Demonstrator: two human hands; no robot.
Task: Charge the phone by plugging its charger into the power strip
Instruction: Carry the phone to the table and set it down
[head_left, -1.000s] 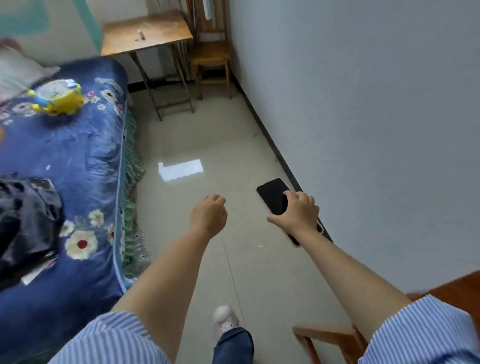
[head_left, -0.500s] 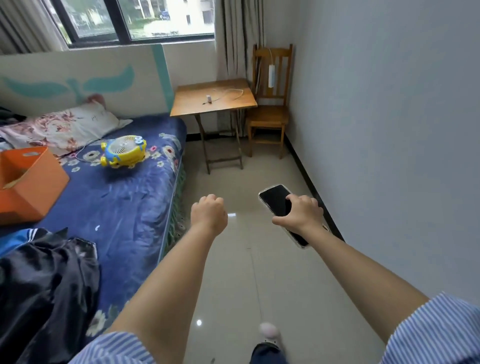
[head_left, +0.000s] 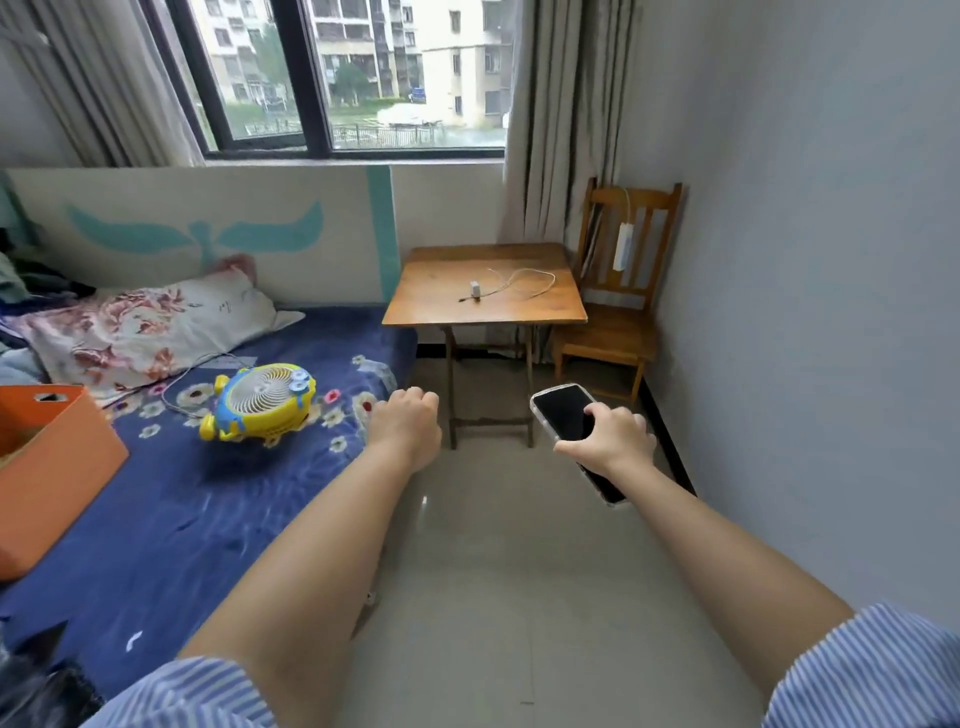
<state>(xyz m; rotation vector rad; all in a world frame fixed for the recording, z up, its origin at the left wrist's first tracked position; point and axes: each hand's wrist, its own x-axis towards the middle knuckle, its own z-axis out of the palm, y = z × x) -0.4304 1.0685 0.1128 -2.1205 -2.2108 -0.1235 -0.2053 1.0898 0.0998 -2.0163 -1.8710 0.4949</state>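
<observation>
My right hand (head_left: 613, 439) grips a black phone (head_left: 563, 413) in a clear case, screen up, above the floor. My left hand (head_left: 408, 423) is a closed fist with nothing in it, held level beside the phone. Ahead, a small white charger (head_left: 475, 288) with its white cable (head_left: 519, 280) lies on a wooden folding table (head_left: 441, 306). A white power strip (head_left: 622, 247) hangs on the back of a wooden chair (head_left: 618, 332) in the corner right of the table.
A bed with a blue floral sheet (head_left: 171, 509) runs along the left, carrying a yellow toy fan (head_left: 262, 402), a pillow (head_left: 150, 325) and an orange box (head_left: 49, 467). The grey wall (head_left: 810, 312) is close on the right. Tiled floor (head_left: 498, 571) leads to the table.
The view has tilted up and moved forward, so the window, table, charger and power strip have come into sight and closer. Both hands keep their pose, the phone still held.
</observation>
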